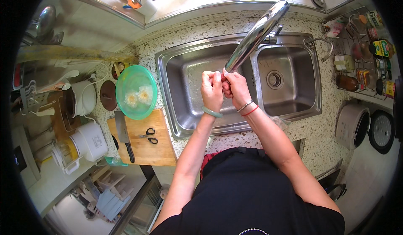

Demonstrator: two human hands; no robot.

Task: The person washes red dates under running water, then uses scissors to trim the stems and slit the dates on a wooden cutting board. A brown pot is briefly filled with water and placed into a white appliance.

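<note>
Meeting at the lower end of a chrome faucet (257,37), a person's left hand (213,90) and right hand (236,89) are held close together above the larger basin (184,82) of a steel sink (164,88); the fingers of both are curled inward, thumbs raised near the spout — whether they pinch something small between them, or touch the metal, cannot be told from this view; a pale green bangle (212,112) circles the left wrist, a red cord (250,110) the right; the smaller basin (289,67), its drain (275,79) in plain sight, lies to the right of the spout; at left on the speckled counter (235,142), a translucent green bowl (136,75) holds pale, ruffled clusters (145,95); just below it — on a wooden cutting board (166,126) — rest a broad-bladed knife (122,130) and black-handled scissors (149,136), lying apart.
</note>
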